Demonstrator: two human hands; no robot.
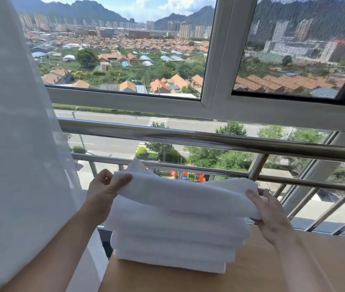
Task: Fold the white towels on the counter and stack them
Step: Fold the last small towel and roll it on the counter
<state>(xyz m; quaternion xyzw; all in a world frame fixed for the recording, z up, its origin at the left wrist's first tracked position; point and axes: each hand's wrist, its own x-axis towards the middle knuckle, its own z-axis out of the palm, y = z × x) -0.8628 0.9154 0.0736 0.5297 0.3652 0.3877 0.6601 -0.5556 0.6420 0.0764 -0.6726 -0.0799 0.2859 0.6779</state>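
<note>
A person's two hands set a folded white towel [186, 194] onto a stack of folded towels [173, 247] in the lower centre of the frame. The left hand [102, 189] pinches the towel's left end, thumb curled over the top face and fingers tucked behind; the right hand [270, 213] grips the right end, fingers wrapped over the edge. The stack stands on a wooden counter [283, 270] at the lower right, its layers roughly aligned though the lowest ones sit slightly further right. The top towel overhangs the pile on both sides (whether it already bears fully on the layer beneath cannot be told). Behind the stack, a steel railing [209, 140] crosses mid-frame before a window [125, 49] on rooftops and hills, and a sheer white curtain [13, 144] fills the left edge. The step in hand appears to be stacking, the folding of this piece being complete. The next move likely calls for lowering the towel squarely, matching its edges to the pile, then letting go at both ends without dragging the layers askew.
</note>
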